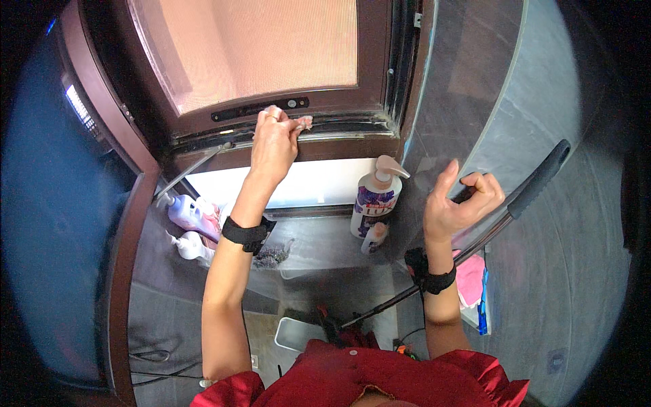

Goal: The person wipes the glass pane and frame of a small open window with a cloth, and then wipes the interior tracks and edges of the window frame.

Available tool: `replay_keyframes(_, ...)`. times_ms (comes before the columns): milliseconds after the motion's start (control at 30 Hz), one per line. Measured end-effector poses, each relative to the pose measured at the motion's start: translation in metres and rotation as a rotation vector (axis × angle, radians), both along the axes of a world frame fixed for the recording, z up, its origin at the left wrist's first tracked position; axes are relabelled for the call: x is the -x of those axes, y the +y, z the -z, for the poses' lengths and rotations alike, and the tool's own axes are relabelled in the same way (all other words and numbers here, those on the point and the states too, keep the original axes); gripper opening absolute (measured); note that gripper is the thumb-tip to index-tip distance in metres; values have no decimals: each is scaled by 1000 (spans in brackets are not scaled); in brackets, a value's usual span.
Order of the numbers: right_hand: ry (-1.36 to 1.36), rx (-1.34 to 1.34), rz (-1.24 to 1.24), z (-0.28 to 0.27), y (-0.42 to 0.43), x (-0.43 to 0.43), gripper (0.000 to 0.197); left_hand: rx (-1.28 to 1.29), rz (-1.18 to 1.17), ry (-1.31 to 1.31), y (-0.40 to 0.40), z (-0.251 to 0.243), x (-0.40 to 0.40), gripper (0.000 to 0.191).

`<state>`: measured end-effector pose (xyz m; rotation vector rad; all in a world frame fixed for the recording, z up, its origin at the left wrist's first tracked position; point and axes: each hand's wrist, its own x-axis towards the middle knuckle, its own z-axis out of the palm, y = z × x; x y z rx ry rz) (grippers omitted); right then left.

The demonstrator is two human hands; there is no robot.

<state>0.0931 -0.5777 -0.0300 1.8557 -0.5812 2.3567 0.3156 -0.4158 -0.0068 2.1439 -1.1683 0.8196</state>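
Observation:
My left hand [274, 140] reaches to the dark window track [351, 127] and pinches a crumpled white wad, likely wet tissue [304, 122], against it. Just above the track is the brown frame of a mesh window screen [264, 51]. Off to the right, my right hand [460, 201] is raised with its fingers curled; a small dark thing shows behind them, and whether it is held cannot be told. Behind that hand and wrist slants a metal pole with a dark grip [539, 180]. Both wrists wear black straps.
Below the window, a Lux pump bottle [377, 203] and a small bottle [375, 238] stand on a ledge. More pump bottles [190, 216] are at the left, near a thin metal rod [193, 170]. A pink cloth [470, 277] lies at lower right, a white tray [297, 333] below.

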Motion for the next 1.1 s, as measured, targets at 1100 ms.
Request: replay_keyframes(1100, 8, -1, 31, -1, 4, -2, 29, -102, 113, -172, 6, 0, -6, 31)
